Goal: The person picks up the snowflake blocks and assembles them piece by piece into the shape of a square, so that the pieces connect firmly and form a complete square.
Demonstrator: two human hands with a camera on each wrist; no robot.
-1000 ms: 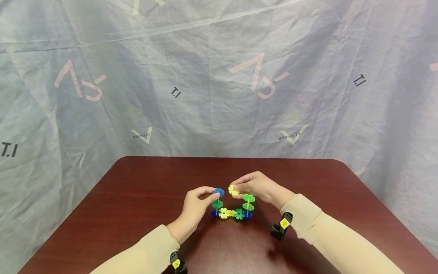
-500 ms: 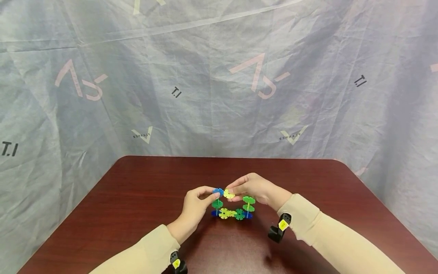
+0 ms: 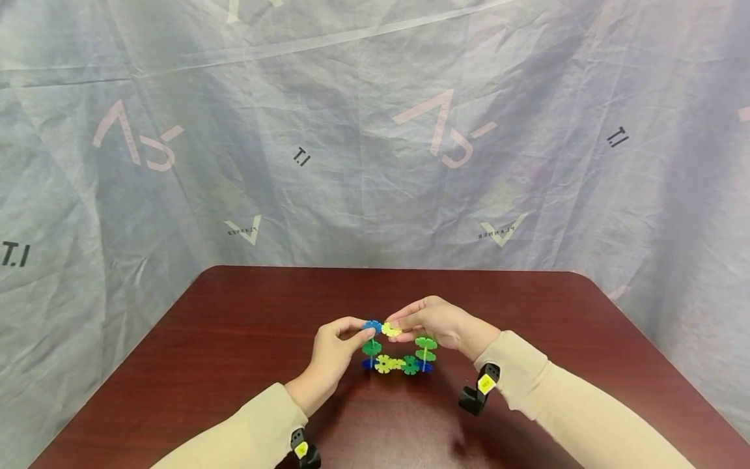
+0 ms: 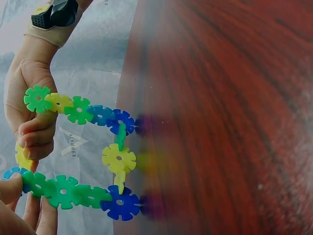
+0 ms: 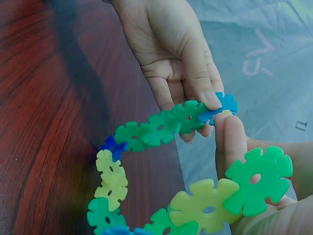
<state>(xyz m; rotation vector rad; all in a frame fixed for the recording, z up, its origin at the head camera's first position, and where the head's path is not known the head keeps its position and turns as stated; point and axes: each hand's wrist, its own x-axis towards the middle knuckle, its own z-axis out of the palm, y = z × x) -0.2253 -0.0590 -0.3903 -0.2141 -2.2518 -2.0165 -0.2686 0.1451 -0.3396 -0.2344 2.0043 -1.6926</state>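
A U-shaped chain of plastic snowflake discs stands upright on the table, with dark blue corner discs (image 4: 120, 203) and yellow discs (image 3: 383, 364) along its base. My left hand (image 3: 333, 352) pinches the light blue snowflake disc (image 3: 372, 325) topping the left column, above several green discs (image 4: 64, 191). In my right hand (image 3: 436, 322), thumb and fingers pinch a loose yellow snowflake disc (image 3: 389, 329) against the blue disc's right edge. Whether their slots interlock I cannot tell. The right column, topped by a green disc (image 5: 259, 180), stands just below my right hand.
The dark red wooden table (image 3: 234, 365) lies under everything. A grey printed cloth (image 3: 351, 195) hangs behind its far edge. Black wrist cameras (image 3: 479, 389) sit on both wrists, the right one just above the tabletop.
My right hand has moved left and slightly down, bringing the yellow snowflake disc to the blue one's edge; over the last half second both hands have barely moved. The left hand keeps its pinch.
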